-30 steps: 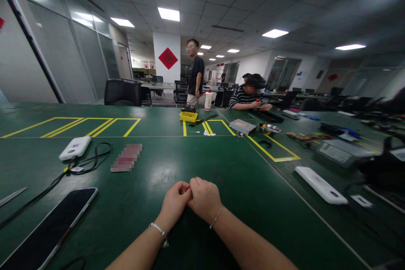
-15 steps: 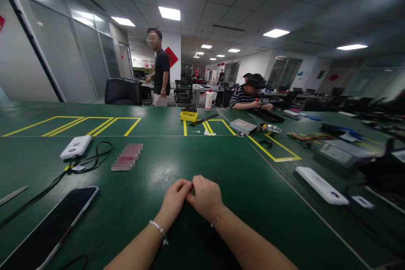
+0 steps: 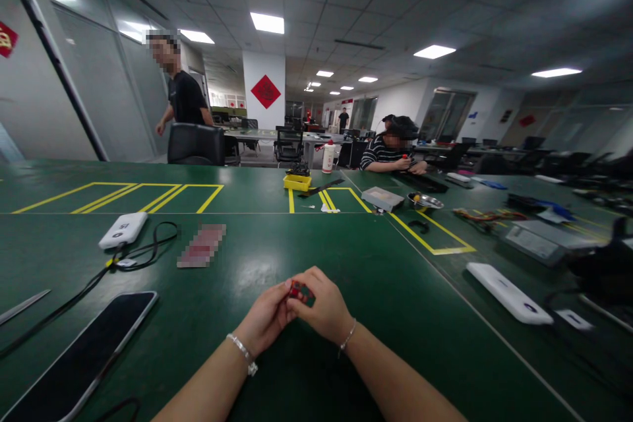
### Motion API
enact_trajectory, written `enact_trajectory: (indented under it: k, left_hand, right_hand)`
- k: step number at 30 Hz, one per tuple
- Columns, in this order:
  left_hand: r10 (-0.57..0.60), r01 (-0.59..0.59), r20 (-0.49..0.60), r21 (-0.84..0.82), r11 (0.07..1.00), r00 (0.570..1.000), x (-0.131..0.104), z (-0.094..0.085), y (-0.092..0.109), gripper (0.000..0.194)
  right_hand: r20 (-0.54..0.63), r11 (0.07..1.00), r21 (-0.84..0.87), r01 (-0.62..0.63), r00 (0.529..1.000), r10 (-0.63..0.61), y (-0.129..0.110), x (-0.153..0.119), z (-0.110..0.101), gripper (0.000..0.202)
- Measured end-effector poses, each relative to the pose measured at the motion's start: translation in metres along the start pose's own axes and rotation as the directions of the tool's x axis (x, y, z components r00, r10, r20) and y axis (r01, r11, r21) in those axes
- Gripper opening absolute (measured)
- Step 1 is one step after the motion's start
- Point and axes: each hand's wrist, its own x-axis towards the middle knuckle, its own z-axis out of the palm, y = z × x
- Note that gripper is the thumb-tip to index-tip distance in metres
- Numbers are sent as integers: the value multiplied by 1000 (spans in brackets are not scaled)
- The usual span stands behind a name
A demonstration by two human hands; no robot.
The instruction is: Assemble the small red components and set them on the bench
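Just above the green table, in front of me, my two hands meet around a small red-and-green patterned block with orange patches. My left hand is closed, its thumb and fingertips at the block's left side. From the right, my right hand curls over it, thumb below and fingers above. The fingers cover much of the block, so its full shape cannot be made out. Each wrist wears a silver bracelet.
On the left lie a phone, a white power bank with a black cable, and a blurred card. A long white device lies right. Beyond are a yellow tray, a metal bowl and a seated person.
The patterned block, hidden before, now shows between my fingers, and my hands have parted slightly around it. A standing person in the background has moved left. The view has shifted slightly.
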Motion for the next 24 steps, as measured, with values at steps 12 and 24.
enact_trajectory:
  k: [12,24]
  left_hand:
    - [73,-49,-105,213,976,992,-4,8,5,19]
    - [101,-61,-104,334,941,989,1,2,1,22]
  right_hand:
    - [-8,998,-66,17,1000,-18,5,0,3,17]
    - [39,987,-157,45,998,-39,10,-2,5,13]
